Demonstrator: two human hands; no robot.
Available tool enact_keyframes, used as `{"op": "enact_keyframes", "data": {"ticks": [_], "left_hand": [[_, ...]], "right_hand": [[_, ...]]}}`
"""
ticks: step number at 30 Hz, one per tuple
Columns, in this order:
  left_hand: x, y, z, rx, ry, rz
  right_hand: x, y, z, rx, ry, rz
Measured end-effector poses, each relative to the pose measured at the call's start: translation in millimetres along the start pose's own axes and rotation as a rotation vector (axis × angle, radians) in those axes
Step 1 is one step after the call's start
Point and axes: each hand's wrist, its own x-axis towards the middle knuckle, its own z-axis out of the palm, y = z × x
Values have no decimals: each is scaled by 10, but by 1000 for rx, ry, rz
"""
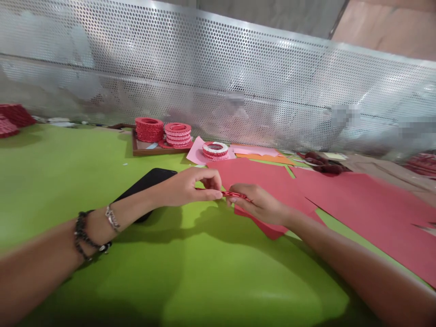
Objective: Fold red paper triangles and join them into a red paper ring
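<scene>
Over the green table, a thin red braided strip (235,195) runs between my two hands. My left hand (190,186) pinches its left end between thumb and fingers, with the other fingers curled. The fingers of my right hand (257,202) are closed round the right part of the strip and hide some of it. Below and beyond the right hand lie red sheets (269,175). Partly behind my left wrist rests a flat black object (146,184).
A wooden tray (143,151) holds stacks of red and pink rings (149,131). Nearby, a white-topped ring stack (215,151) sits on pink paper. More red sheets (361,204) spread right. A perforated metal panel (218,68) stands along the back.
</scene>
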Motion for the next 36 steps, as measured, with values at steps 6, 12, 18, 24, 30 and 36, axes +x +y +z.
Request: {"op": "enact_keyframes", "data": {"ticks": [6, 12, 18, 24, 30, 36], "left_hand": [[-11, -9, -8, 14, -15, -14], [0, 6, -16, 17, 71, -67], [2, 16, -4, -1, 82, -48], [2, 52, 29, -5, 94, 7], [-8, 81, 84, 17, 80, 3], [-29, 84, 140, 231, -39, 10]], "right_hand": [[5, 10, -12, -99, 5, -33], [10, 26, -40, -277, 114, -150], [18, 64, -49, -416, 217, -149], [5, 29, -13, -473, 159, -29], [-14, 21, -6, -473, 133, -53], [-14, 7, -16, -554, 12, -79]]}}
